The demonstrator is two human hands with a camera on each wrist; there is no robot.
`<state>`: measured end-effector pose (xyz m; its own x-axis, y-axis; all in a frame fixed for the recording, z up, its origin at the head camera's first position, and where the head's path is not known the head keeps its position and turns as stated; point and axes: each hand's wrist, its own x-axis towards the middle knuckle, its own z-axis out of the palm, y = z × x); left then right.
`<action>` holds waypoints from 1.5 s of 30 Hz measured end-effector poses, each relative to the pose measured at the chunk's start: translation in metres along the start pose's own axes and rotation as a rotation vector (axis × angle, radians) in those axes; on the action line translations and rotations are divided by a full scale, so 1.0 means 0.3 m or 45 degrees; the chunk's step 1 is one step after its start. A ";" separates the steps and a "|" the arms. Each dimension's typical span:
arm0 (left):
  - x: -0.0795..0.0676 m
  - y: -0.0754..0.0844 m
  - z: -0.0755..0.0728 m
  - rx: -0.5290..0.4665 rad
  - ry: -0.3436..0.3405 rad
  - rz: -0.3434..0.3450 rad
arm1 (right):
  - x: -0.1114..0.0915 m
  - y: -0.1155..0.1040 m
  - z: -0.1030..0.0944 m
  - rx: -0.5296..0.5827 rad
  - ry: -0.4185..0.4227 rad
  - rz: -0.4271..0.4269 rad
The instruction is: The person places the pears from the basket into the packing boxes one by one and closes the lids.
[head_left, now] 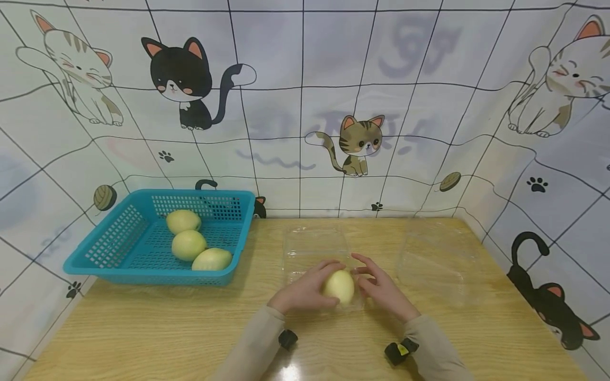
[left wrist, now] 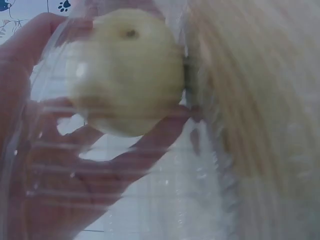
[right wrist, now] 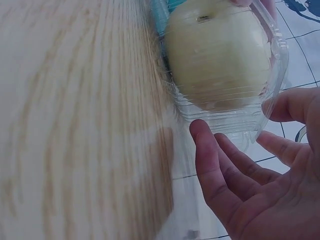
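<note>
A pale yellow, pear-like fruit [head_left: 339,287] sits in the near part of a clear plastic clamshell box [head_left: 314,243] on the table. My left hand [head_left: 310,288] holds the fruit from the left, thumb on the near side and fingers round the far side. Through the clear wall, the left wrist view shows those fingers about the fruit [left wrist: 127,75]. On the right, my right hand [head_left: 381,291] is beside the box with spread, slightly bent fingers. Its thumb [right wrist: 287,105] is at the box's rim in the right wrist view; whether the other fingertips touch is unclear.
A blue plastic basket [head_left: 157,278] with three similar fruits [head_left: 189,245] stands to the left. Another clear plastic box [head_left: 438,264] lies to the right on the wooden table [head_left: 190,328]. A cat-patterned sheet [head_left: 281,106] surrounds the back and sides.
</note>
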<state>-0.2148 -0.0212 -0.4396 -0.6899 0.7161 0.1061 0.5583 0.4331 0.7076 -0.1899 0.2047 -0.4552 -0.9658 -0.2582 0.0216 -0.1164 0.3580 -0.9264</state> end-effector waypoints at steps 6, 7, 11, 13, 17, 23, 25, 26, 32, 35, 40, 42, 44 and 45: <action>-0.004 -0.004 -0.013 0.010 -0.047 0.002 | -0.001 0.005 0.000 0.000 0.001 -0.003; -0.005 -0.006 -0.013 0.013 -0.051 0.006 | -0.001 0.006 0.000 0.000 0.001 -0.004; -0.007 -0.012 -0.012 0.009 -0.062 0.002 | 0.002 0.010 0.000 -0.010 0.003 -0.003; -0.008 -0.010 -0.012 0.000 -0.069 -0.010 | 0.002 0.010 0.000 -0.012 0.003 0.000; -0.011 -0.003 -0.016 -0.012 -0.087 -0.034 | 0.001 0.007 0.000 -0.003 0.005 0.011; -0.020 0.006 -0.028 -0.023 -0.085 -0.042 | 0.001 0.000 -0.004 0.026 -0.011 0.019; -0.024 0.009 -0.034 -0.037 -0.081 -0.050 | 0.002 -0.002 -0.005 0.023 -0.020 0.008; -0.026 0.010 -0.037 -0.031 -0.078 -0.056 | 0.003 -0.002 -0.005 0.015 -0.022 0.002; -0.048 0.023 -0.077 0.017 -0.078 -0.088 | 0.010 -0.003 -0.007 -0.023 -0.035 -0.008; -0.062 0.029 -0.100 0.033 -0.080 -0.071 | 0.013 -0.005 -0.006 -0.038 -0.029 0.005; -0.089 0.052 -0.139 0.048 -0.080 -0.038 | 0.020 -0.009 -0.005 -0.075 0.002 -0.013; -0.098 0.063 -0.154 0.035 -0.085 -0.035 | 0.023 -0.015 -0.005 -0.077 0.017 -0.027; -0.107 0.071 -0.170 0.024 -0.087 -0.037 | 0.025 -0.021 -0.005 -0.077 0.022 -0.039; -0.111 0.073 -0.177 0.020 -0.087 -0.035 | 0.025 -0.024 -0.006 -0.072 0.023 -0.046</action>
<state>-0.2041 -0.0645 -0.3906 -0.6723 0.7393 0.0386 0.5474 0.4613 0.6983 -0.1968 0.2017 -0.4477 -0.9647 -0.2561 0.0618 -0.1637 0.3990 -0.9022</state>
